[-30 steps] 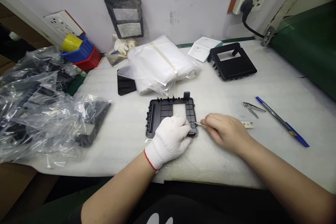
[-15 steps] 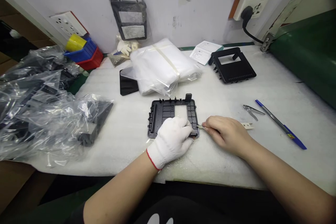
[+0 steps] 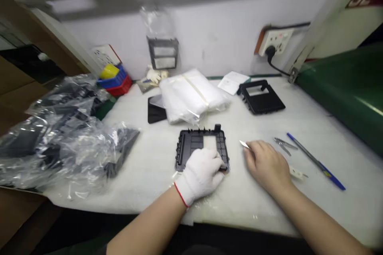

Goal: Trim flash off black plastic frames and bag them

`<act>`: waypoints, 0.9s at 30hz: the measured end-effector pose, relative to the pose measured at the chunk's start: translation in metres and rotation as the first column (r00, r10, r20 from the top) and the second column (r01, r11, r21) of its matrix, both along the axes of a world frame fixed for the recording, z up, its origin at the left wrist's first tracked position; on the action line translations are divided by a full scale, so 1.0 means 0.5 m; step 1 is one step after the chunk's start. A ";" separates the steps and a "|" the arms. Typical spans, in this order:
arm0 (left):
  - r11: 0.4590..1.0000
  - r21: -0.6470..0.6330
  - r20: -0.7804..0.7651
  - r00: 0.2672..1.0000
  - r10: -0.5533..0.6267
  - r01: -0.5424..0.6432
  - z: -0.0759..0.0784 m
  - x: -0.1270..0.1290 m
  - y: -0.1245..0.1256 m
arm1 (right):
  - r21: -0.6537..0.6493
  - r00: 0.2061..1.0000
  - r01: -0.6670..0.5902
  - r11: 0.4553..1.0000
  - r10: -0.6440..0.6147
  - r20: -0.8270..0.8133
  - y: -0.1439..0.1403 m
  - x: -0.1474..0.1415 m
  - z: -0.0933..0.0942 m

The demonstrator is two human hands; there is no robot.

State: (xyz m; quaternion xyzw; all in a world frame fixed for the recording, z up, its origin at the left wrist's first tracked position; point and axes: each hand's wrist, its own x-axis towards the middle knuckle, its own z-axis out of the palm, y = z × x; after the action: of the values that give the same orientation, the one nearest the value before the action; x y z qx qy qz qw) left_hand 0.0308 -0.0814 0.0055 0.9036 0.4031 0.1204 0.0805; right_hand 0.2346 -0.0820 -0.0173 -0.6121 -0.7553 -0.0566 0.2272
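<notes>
My left hand (image 3: 203, 173), in a white knitted glove with a red cuff edge, grips the near right corner of a black plastic frame (image 3: 189, 147). The frame lies on the table, ribs and clips facing up, with a rectangular opening partly under my fingers. Bare and closed, my right hand (image 3: 267, 165) holds a small knife (image 3: 243, 144). Its pointed blade sticks out past the thumb toward the frame, apart from it, and the pale handle end shows behind the hand.
Right of my right hand lie a metal nipper (image 3: 285, 144) and a blue pen (image 3: 317, 162). Another black frame (image 3: 265, 101) sits behind. A white plastic-wrapped stack (image 3: 193, 95) is at the back, bagged parts (image 3: 68, 143) at left, near red and blue bins (image 3: 121, 87).
My right hand has drawn the knife away from the frame's right edge, to the right. The left hand still grips the frame. The camera view has tilted upward.
</notes>
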 end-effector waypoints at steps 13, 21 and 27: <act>0.960 0.272 -0.048 0.996 0.080 -0.064 -0.053 -0.045 -0.039 | -0.439 0.888 -0.410 0.799 0.239 -0.393 0.038 -0.100 0.059; 0.870 -0.213 -0.197 0.892 0.408 -0.445 0.024 -0.128 -0.028 | -0.289 0.990 -0.058 0.956 0.018 -0.137 0.249 -0.269 0.173; 0.704 -0.040 -0.146 0.701 0.698 -0.709 0.081 -0.225 0.002 | -0.222 0.974 -0.226 0.949 0.218 -0.058 0.244 -0.331 0.163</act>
State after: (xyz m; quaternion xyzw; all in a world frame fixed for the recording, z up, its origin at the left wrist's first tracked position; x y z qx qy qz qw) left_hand -0.0817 -0.0803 0.0458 0.6819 0.7268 0.0686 0.0459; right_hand 0.0691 0.0399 0.0641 -0.5462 -0.8169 0.0661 0.1730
